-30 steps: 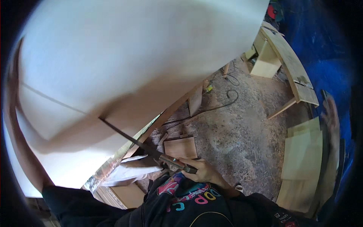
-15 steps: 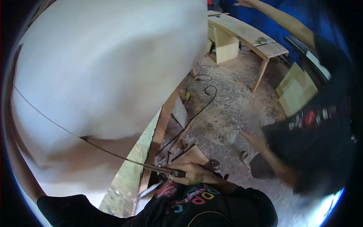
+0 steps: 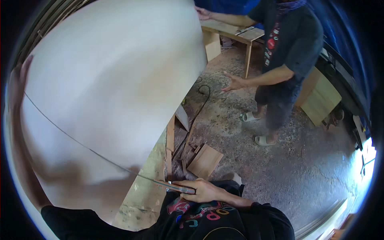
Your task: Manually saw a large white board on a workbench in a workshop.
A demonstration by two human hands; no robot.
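A large white panel (image 3: 120, 72) fills the left of the view, sloping across my front. My left hand (image 3: 25, 74), at the view's curved rim, is closed over the panel's far left edge; its fingers show only partly. Close to my body, my right hand (image 3: 202, 190) is wrapped round a slim, flat brown-and-grey handle (image 3: 180, 188). From it a long thin dark strip (image 3: 86, 147) runs across the panel toward my left arm. I cannot make out what kind of tool it is. A co-worker's hand (image 3: 204, 14) touches the panel's far right edge.
The co-worker (image 3: 294, 44) stands ahead to the right, the other hand spread. Behind is a wooden workbench (image 3: 232, 30). Wood offcuts (image 3: 205, 160) and a dark cable (image 3: 204, 104) lie on the rough floor. Boards (image 3: 322, 98) lean at the right. A pale-topped surface (image 3: 142, 200) lies under the panel.
The co-worker has moved farther off and to the left, and one hand has come onto the panel's edge. My view has shifted; my left fingers now show, while my right hand keeps its hold.
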